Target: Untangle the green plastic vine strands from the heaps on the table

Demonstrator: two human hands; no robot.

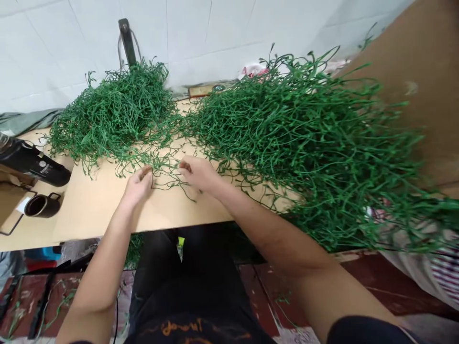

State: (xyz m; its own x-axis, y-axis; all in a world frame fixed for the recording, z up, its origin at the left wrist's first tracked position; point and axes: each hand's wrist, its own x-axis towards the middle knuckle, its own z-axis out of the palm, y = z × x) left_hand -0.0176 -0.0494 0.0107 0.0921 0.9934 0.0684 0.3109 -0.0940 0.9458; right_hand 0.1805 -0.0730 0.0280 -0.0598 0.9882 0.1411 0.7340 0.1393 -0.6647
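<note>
My left hand (139, 184) is closed in a pinch at the near side of some loose, thin green plastic stems (163, 167), its fingertips on the stem ends. Facing it, my right hand (199, 173) has its fingers curled and closed at the other side of these stems. Exactly which strands sit between the fingers is too small to make out. Behind my left hand rises a tangled heap of green stems (114, 114). A larger heap of stems (279, 124) spreads behind and to the right of my right hand.
A tan board (96, 200) covers the worktop. At the left lie a black bottle (39, 162) and a dark mug (50, 206). A metal post (127, 43) stands by the white wall (193, 28). Brown cardboard (426, 86) rises at the right.
</note>
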